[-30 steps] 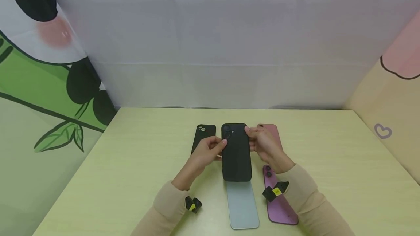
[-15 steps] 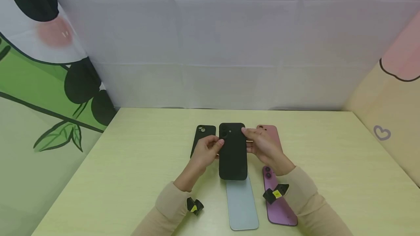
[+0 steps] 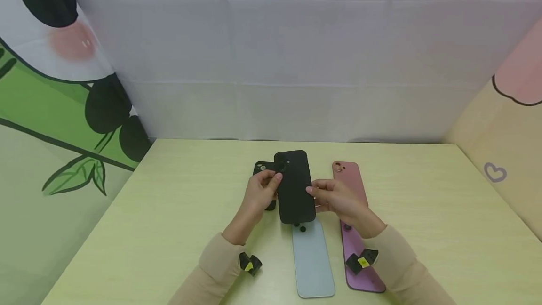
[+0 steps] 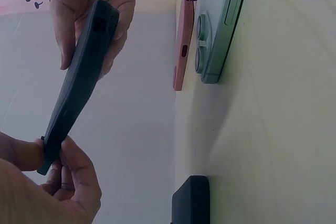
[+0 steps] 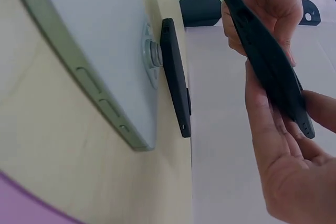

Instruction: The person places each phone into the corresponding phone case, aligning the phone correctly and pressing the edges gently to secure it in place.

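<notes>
A phone in a black case (image 3: 294, 194) is held above the table, back towards the head camera, between both hands. My left hand (image 3: 257, 196) pinches its upper left edge beside the camera, thumb on the back. On the right edge, about halfway down, my right hand (image 3: 340, 201) holds it with the thumb tip on the back and fingers behind. From the right wrist, the cased phone (image 5: 270, 59) is seen edge-on, with a bowed outline. Its end opening shows in the left wrist view, on the black case (image 4: 79, 80). The screen side is hidden from the head camera.
Below the hands lies a light blue phone (image 3: 314, 265), partly overlapped. Another black phone (image 3: 265, 165) lies behind my left hand. A pink phone (image 3: 349, 177) and a purple phone (image 3: 365, 280) lie to the right, partly under my right arm. Walls enclose the table (image 3: 182, 229).
The cased phone has moved left and slightly up, uncovering the light blue phone's cameras. My right hand has shifted from its upper right corner down to the middle of the right edge.
</notes>
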Demonstrator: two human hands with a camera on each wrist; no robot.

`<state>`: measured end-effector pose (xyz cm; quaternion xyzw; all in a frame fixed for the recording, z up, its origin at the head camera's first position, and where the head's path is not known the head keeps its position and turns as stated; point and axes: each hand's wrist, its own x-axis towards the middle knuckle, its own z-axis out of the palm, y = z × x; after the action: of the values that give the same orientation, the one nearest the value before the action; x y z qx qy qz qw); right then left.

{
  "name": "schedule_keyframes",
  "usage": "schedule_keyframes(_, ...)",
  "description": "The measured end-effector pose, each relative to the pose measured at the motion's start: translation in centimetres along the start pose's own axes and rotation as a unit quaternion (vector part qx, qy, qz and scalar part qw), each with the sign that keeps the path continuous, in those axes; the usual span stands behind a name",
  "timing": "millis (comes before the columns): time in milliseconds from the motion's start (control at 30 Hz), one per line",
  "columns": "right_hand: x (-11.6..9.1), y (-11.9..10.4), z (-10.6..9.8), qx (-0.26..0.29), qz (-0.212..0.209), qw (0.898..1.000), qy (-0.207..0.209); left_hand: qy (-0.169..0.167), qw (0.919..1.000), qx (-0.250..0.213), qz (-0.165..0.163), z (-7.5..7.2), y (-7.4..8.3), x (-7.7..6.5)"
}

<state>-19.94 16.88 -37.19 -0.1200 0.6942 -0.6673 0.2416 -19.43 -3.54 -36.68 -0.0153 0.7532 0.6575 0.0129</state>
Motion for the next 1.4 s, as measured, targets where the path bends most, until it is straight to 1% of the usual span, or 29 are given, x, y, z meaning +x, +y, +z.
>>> schedule_keyframes(167, -0.6, 0.6, 0.0, -0.009, 0.015, 1.000, -0.024, 0.011, 0.9999, -0.009, -0.003, 0.0, -0.1, 0.2)
schedule_keyframes(333, -0.9, 1.0, 0.3, 0.025, 0.027, 0.997, -0.067, 0.020, 0.9996, -0.019, -0.005, 0.0, -0.2, 0.3)
schedule_keyframes(467, -1.0, 0.9, 0.5, 0.035, 0.024, 0.996, -0.077, 0.018, 0.9994, -0.028, -0.010, 0.1, -0.2, 0.4)
schedule_keyframes(633, -1.0, 0.4, 0.5, 0.031, 0.018, 0.996, -0.076, 0.019, 0.9991, -0.033, -0.017, 0.3, 0.0, 0.5)
schedule_keyframes(867, -0.9, 0.1, 0.4, 0.040, 0.033, 0.996, -0.070, 0.022, 0.9993, -0.024, -0.017, 0.5, 0.1, 0.7)
schedule_keyframes(967, -0.8, 0.2, 0.3, 0.046, 0.035, 0.996, -0.068, 0.026, 0.9992, -0.024, -0.018, 0.6, 0.0, 0.8)
schedule_keyframes(1167, -0.7, 0.4, 0.3, 0.051, 0.027, 0.996, -0.067, 0.045, 0.9982, -0.035, -0.019, 0.6, -0.1, 1.0)
schedule_keyframes(1400, -0.6, 1.0, 0.2, 0.032, 0.022, 0.997, -0.073, 0.044, 0.9986, -0.026, -0.015, 0.6, -0.2, 1.2)
